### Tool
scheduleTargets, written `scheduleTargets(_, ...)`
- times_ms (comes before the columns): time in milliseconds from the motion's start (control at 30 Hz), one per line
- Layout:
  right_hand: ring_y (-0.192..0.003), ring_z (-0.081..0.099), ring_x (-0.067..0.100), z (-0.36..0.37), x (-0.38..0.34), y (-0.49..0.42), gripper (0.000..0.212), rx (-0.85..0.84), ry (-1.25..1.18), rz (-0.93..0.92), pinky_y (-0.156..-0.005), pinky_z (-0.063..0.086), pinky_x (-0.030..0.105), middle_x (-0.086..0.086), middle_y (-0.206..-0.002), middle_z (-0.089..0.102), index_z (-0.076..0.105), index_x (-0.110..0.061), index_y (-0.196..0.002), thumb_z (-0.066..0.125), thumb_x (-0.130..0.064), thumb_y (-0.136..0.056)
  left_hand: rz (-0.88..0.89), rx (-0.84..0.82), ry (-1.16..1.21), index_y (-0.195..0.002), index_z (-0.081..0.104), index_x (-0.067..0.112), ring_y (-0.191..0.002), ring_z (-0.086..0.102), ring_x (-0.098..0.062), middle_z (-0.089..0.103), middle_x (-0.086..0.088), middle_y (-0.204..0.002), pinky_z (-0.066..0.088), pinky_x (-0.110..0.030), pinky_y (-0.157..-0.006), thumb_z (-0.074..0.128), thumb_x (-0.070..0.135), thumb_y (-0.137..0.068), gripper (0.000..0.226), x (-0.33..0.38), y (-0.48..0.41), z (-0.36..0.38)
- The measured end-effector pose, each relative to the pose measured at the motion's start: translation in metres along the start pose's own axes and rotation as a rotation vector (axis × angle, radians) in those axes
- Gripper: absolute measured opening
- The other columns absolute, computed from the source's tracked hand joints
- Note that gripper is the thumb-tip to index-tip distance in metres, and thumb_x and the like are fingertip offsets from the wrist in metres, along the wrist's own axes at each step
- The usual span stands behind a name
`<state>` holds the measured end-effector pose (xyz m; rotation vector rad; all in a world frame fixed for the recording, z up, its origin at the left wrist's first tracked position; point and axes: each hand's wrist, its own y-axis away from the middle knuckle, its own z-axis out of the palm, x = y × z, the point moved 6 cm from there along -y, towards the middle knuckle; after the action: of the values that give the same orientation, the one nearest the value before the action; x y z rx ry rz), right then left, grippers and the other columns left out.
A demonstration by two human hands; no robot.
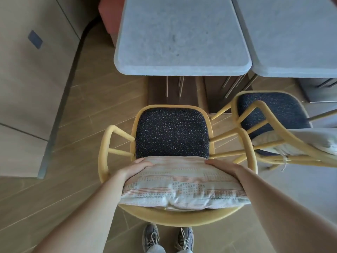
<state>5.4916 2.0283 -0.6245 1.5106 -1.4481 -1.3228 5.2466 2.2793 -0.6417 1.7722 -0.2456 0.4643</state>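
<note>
A pale cushion (182,183) with orange and grey woven stripes lies against the back of a yellow wooden armchair (105,148), which has a dark speckled seat (171,132). My left hand (135,169) grips the cushion's upper left corner, and its fingers wrap over the top edge. At the upper right corner my right hand (225,168) holds the cushion in the same way. I stand behind the chair, and both forearms reach down over its curved backrest.
A grey stone-look table (180,33) stands beyond the chair, a second table (295,33) to its right. A second yellow armchair (269,114) with its own pale cushion (313,141) stands at the right, arms nearly touching. Beige cabinets (27,70) line the left. My shoes (167,238) show below.
</note>
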Motion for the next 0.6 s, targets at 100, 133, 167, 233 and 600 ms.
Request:
scheduleTargets(100, -0.095, 0.075, 0.024, -0.001, -0.005, 0.016, 0.051, 0.136, 0.056, -0.104, -0.084, 0.060, 0.038, 0.003, -0.107, 0.077, 0.070, -0.030, -0.124, 0.062, -0.069, -0.094, 0.083, 0.023, -0.083, -0.124, 0.056, 0.039, -0.097, 0.057, -0.004, 0.061, 0.010, -0.124, 0.041, -0.024, -0.076, 0.053, 0.047, -0.108, 0.018, 0.012, 0.015, 0.002)
scheduleTargets(133, -0.089, 0.073, 0.017, 0.002, -0.008, 0.022, 0.050, 0.155, 0.087, -0.150, -0.074, 0.056, 0.032, -0.003, -0.101, 0.076, 0.071, -0.033, -0.126, 0.059, -0.069, -0.095, 0.131, 0.029, -0.124, -0.128, 0.060, 0.038, -0.109, 0.061, -0.010, 0.063, 0.010, -0.129, 0.046, -0.030, -0.089, 0.052, 0.047, -0.108, 0.023, 0.018, 0.019, 0.003)
scheduleTargets(167, -0.084, 0.069, 0.010, 0.005, -0.012, 0.030, 0.049, 0.176, 0.151, -0.196, -0.066, 0.049, 0.027, -0.010, -0.096, 0.072, 0.071, -0.036, -0.129, 0.056, -0.069, -0.097, 0.173, 0.029, -0.173, -0.137, 0.062, 0.036, -0.125, 0.060, -0.017, 0.063, 0.007, -0.140, 0.045, -0.038, -0.106, 0.051, 0.048, -0.109, 0.033, 0.024, 0.023, 0.005)
scheduleTargets(233, -0.086, 0.065, 0.008, 0.016, -0.019, 0.046, 0.053, 0.234, 0.306, -0.271, -0.071, 0.050, 0.027, -0.014, -0.097, 0.066, 0.065, -0.040, -0.137, 0.047, -0.072, -0.099, 0.258, 0.007, -0.274, -0.149, 0.056, 0.036, -0.143, 0.051, -0.022, 0.056, 0.006, -0.154, 0.035, -0.051, -0.122, 0.051, 0.055, -0.107, 0.047, 0.034, 0.037, 0.016)
scheduleTargets(600, -0.096, 0.065, 0.038, 0.112, 0.028, 0.150, 0.053, 0.951, 0.594, -1.100, -0.085, 0.055, 0.050, 0.012, -0.110, 0.068, 0.072, -0.011, -0.118, 0.067, -0.055, -0.088, 1.136, 0.819, -0.730, -0.088, 0.073, 0.027, -0.093, 0.051, -0.015, 0.061, 0.003, -0.099, 0.040, -0.032, -0.085, 0.072, 0.080, -0.075, 0.054, -0.002, 0.158, 0.109)
